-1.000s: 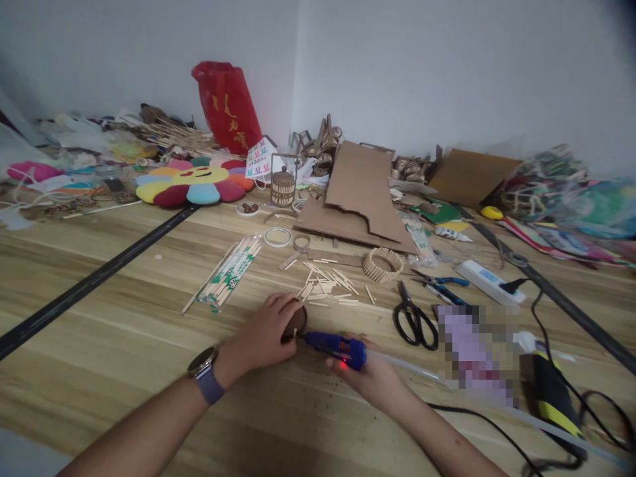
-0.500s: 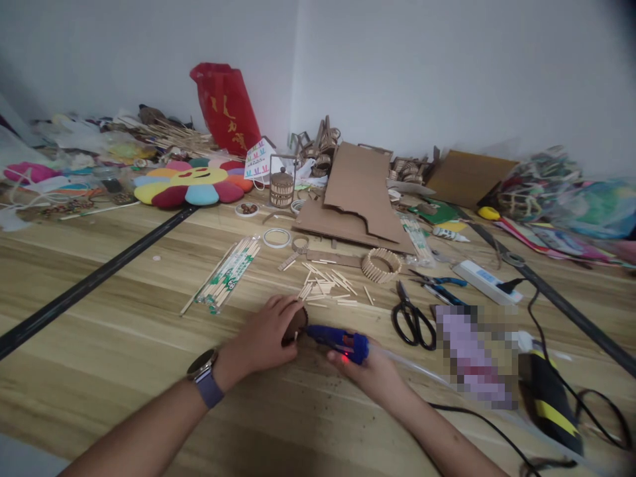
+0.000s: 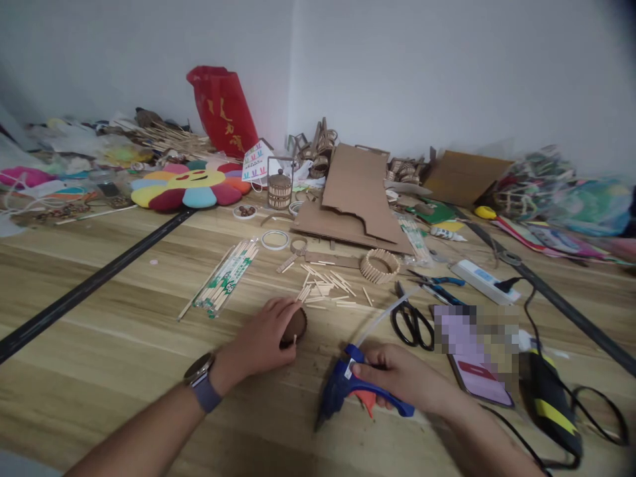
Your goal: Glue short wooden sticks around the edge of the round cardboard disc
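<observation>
The left hand (image 3: 263,334) hides part of the brown round piece (image 3: 297,326) beneath its fingers, and the right hand (image 3: 397,374) covers part of the blue glue gun's (image 3: 335,381) handle. Right of the right hand, coarse blocks blur part of the phone (image 3: 464,351). Beyond the left hand, print on the wrapped sticks (image 3: 228,275) is too small to read. The bottom edge cuts off both forearms (image 3: 144,417).

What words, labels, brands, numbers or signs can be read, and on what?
"力": seemingly the middle gold character on the red bag; its others are unclear.
Too small or blurred: print on the stick packet, card, white bottle, power strip, glue gun.
</observation>
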A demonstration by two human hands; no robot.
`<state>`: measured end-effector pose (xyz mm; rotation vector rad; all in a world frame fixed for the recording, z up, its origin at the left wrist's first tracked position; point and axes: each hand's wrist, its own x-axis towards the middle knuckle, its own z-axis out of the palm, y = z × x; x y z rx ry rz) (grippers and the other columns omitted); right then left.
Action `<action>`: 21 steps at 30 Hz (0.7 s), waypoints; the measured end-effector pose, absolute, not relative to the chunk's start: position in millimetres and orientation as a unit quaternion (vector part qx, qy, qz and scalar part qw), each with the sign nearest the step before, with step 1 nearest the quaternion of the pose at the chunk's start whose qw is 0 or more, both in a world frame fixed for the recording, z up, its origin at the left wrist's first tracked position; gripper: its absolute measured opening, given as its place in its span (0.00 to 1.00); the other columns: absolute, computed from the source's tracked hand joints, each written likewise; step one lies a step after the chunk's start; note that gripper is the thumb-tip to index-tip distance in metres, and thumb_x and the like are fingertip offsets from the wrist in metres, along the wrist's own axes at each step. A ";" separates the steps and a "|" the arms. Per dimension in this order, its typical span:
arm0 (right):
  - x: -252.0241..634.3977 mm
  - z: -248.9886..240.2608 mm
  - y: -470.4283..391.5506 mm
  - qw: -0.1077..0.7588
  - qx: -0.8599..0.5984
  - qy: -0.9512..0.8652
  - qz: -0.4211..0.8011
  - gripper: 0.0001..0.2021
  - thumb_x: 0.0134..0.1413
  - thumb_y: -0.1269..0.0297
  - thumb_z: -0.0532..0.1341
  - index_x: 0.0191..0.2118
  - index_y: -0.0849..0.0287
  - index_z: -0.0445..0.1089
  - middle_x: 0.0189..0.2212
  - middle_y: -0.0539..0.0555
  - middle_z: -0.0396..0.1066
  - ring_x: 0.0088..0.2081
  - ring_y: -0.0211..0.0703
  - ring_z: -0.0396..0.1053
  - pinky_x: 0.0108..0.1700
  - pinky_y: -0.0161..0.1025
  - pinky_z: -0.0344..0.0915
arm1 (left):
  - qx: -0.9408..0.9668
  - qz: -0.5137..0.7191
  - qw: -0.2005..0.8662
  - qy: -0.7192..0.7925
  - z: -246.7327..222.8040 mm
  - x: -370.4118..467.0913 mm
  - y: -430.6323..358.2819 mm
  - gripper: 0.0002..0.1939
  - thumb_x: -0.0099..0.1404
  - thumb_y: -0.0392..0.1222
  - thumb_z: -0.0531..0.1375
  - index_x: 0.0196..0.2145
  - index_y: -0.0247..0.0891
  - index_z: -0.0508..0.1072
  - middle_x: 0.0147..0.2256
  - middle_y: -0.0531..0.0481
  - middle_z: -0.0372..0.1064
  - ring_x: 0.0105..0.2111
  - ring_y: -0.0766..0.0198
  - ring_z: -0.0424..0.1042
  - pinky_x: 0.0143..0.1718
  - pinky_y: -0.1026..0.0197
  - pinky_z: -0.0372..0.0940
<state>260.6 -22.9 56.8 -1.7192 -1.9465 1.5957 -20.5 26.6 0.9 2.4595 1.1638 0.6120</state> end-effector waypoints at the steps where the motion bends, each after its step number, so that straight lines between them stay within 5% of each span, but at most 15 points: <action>1: 259.9 60.8 -23.2 0.036 -0.579 -0.672 0.460 0.28 0.57 0.37 0.58 0.21 0.58 0.68 0.15 0.47 0.63 0.18 0.34 0.59 0.21 0.31 0.51 | 0.868 0.214 0.176 0.412 1.0 -20.5 26.7 0.39 0.54 0.31 0.60 0.64 0.37 0.59 0.63 0.37 0.62 0.64 0.44 0.60 0.66 0.38 0.58; 4: 258.9 77.1 -16.0 -0.023 -0.643 -0.728 0.237 0.21 0.64 0.52 0.57 0.24 0.58 0.72 0.21 0.53 0.72 0.25 0.41 0.68 0.25 0.34 0.51 | 0.869 0.215 0.179 0.408 1.4 -20.7 27.1 0.39 0.54 0.31 0.61 0.64 0.37 0.59 0.63 0.36 0.63 0.64 0.44 0.60 0.66 0.38 0.58; 9: 258.5 85.2 27.7 -0.055 -0.716 -0.696 0.021 0.11 0.67 0.67 0.54 0.44 0.60 0.74 0.38 0.62 0.80 0.40 0.50 0.78 0.33 0.36 0.60 | 0.871 0.213 0.176 0.407 0.0 -21.8 28.4 0.39 0.54 0.31 0.60 0.64 0.38 0.59 0.63 0.37 0.62 0.64 0.44 0.60 0.66 0.38 0.58; 16: 248.2 58.5 76.7 -0.085 -0.726 -0.682 -0.020 0.21 0.62 0.80 0.54 0.60 0.69 0.62 0.42 0.70 0.79 0.46 0.54 0.79 0.40 0.39 0.68 | 0.874 0.224 0.187 0.389 -2.3 -23.2 30.0 0.41 0.53 0.32 0.61 0.65 0.40 0.58 0.63 0.38 0.62 0.64 0.44 0.60 0.66 0.37 0.57; 21: 245.5 50.4 77.9 -0.099 -0.727 -0.678 -0.037 0.18 0.62 0.82 0.50 0.56 0.75 0.66 0.41 0.76 0.78 0.47 0.59 0.79 0.43 0.43 0.71 | 0.873 0.221 0.186 0.394 -0.6 -22.9 29.2 0.41 0.53 0.32 0.61 0.65 0.38 0.59 0.63 0.37 0.62 0.64 0.44 0.60 0.66 0.38 0.57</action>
